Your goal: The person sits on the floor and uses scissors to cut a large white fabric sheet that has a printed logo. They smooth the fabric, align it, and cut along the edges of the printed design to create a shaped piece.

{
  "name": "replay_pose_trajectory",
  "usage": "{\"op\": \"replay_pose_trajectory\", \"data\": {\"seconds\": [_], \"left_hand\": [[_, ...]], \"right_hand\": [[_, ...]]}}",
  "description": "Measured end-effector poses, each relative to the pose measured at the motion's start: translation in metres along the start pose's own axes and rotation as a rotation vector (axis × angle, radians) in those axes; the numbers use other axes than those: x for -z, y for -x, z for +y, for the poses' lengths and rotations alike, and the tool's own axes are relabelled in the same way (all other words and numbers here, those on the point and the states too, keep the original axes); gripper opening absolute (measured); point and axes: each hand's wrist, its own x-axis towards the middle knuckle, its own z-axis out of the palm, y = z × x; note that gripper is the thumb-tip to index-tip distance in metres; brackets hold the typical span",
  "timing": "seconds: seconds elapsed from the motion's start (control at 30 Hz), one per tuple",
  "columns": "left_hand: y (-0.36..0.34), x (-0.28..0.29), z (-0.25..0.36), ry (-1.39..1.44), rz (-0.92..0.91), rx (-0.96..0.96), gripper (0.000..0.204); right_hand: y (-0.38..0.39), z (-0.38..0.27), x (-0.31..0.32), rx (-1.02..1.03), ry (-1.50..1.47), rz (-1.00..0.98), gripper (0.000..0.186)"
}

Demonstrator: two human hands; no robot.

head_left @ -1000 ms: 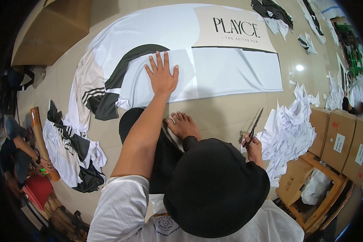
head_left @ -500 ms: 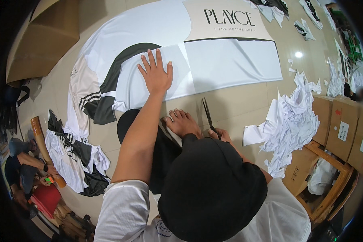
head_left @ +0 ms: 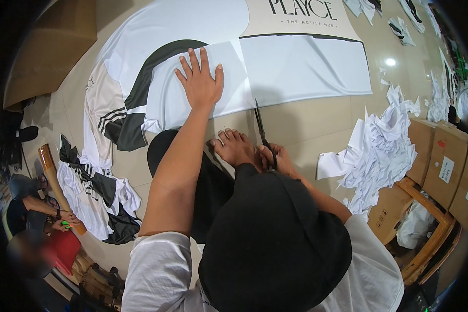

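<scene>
My left hand (head_left: pixel 200 86) lies flat with fingers spread on a folded piece of white fabric (head_left: pixel 229 78) on the floor. A curved dark band (head_left: pixel 140 91) borders that fabric on the left. My right hand (head_left: pixel 280 158) grips black scissors (head_left: pixel 260 125), fingers wrapped round the handles. The blades point away from me, their tips at the near edge of the white fabric, close to where two pieces meet. Whether the tips touch the cloth, I cannot tell. My bare foot (head_left: pixel 236 148) rests between my hands, just left of the scissors.
White scraps (head_left: pixel 374 151) lie heaped at the right, beside cardboard boxes (head_left: pixel 444 171) and a wooden frame (head_left: pixel 431 239). To the left are printed cloth pieces (head_left: pixel 96 195), a brown tube (head_left: pixel 60 187) and another person's hands (head_left: pixel 62 218). A large carton (head_left: pixel 52 52) stands far left.
My right hand has moved the scissors forward and slightly left, bringing their tips from the bare floor to the fabric's edge. My left hand stays pressed on the same spot of the fabric.
</scene>
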Motion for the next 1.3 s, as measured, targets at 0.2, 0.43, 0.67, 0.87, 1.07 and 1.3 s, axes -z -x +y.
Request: {"op": "replay_pose_trajectory", "data": {"seconds": [0.2, 0.43, 0.67, 0.87, 1.07, 1.3], "left_hand": [[0.0, 0.0, -0.001, 0.005, 0.003, -0.006, 0.079], [-0.001, 0.0, 0.001, 0.004, -0.012, 0.001, 0.079], [-0.001, 0.001, 0.001, -0.007, -0.027, 0.006, 0.079], [-0.001, 0.001, 0.0, -0.016, -0.024, 0.006, 0.079], [-0.001, 0.001, 0.001, -0.027, -0.033, 0.011, 0.079], [-0.001, 0.002, 0.001, -0.019, -0.034, 0.011, 0.08]], "right_hand": [[-0.008, 0.003, -0.004, 0.019, 0.007, 0.045, 0.048], [-0.014, 0.004, -0.006, -0.023, -0.025, 0.067, 0.045], [-0.012, -0.008, -0.013, -0.017, -0.075, 0.081, 0.049], [-0.015, -0.008, -0.012, -0.025, -0.041, 0.076, 0.043], [-0.015, -0.005, -0.011, -0.011, -0.051, 0.072, 0.044], [-0.013, -0.005, -0.012, -0.014, -0.053, 0.094, 0.046]]}}
